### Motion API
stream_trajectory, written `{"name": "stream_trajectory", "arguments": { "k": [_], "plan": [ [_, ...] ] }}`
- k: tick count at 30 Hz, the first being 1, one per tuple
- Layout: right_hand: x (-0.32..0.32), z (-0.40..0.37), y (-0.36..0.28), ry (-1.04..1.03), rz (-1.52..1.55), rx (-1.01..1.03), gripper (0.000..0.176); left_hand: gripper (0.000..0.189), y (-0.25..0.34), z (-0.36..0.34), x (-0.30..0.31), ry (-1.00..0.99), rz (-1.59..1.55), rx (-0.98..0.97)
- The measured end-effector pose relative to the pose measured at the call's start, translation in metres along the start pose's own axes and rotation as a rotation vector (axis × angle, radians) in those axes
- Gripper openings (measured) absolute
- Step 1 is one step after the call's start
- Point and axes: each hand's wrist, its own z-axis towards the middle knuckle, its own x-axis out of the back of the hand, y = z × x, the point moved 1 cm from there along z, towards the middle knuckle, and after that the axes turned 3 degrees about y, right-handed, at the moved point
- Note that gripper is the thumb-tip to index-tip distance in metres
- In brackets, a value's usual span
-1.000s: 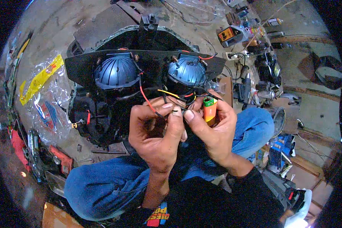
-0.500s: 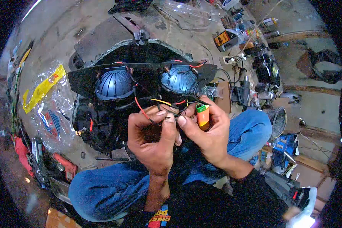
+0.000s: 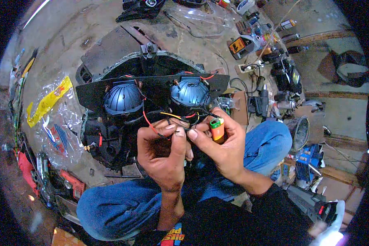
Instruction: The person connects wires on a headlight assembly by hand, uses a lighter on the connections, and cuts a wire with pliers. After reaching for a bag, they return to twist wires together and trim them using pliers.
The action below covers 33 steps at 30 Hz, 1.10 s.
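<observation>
My left hand (image 3: 164, 149) is closed, with thumb and fingers pinching a thin wire near a red wire (image 3: 147, 116). Close against it, my right hand (image 3: 221, 147) pinches the dark wires between thumb and forefinger. A green and orange lighter (image 3: 217, 133) is tucked in the curled fingers of that same hand. A yellow wire (image 3: 171, 115) runs just above the fingertips. Beyond the hands, two ribbed blue-grey domed lamp units (image 3: 124, 99) (image 3: 190, 92) sit in a black panel (image 3: 156, 84) of a headlight housing (image 3: 104, 141). The wire ends between my fingertips are mostly hidden.
At left lies a clear plastic bag (image 3: 65, 137) with a yellow strip (image 3: 49, 102). A red power tool (image 3: 73, 184) is near my knee. To the right are a heat gun (image 3: 260, 100), bottles, a black jug (image 3: 238, 46) and a metal bucket (image 3: 300, 133).
The view has shifted slightly, so the housing appears a little lower. Both hands keep nearly the same pinch on the wires, and the lighter stays in the right hand.
</observation>
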Motion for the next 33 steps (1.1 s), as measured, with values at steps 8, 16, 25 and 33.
{"name": "stream_trajectory", "arguments": {
  "k": [8, 16, 25, 33],
  "plan": [
    [0.0009, 0.0018, -0.0014, 0.018, -0.032, 0.007, 0.017, 0.019, 0.0006, 0.0006, -0.0024, 0.007, -0.033, 0.006],
    [0.0022, 0.0023, -0.0013, 0.011, -0.032, 0.023, 0.018, 0.02, 0.0, 0.0001, -0.001, 0.014, -0.03, 0.026],
    [0.0023, 0.0019, 0.0, 0.011, -0.03, 0.012, 0.02, 0.019, 0.0008, -0.0002, -0.0006, 0.01, -0.017, 0.013],
    [0.0027, 0.0018, 0.0013, 0.005, -0.019, 0.025, 0.018, 0.019, 0.0049, -0.0007, -0.0033, 0.025, 0.008, 0.027]
  ]
}}
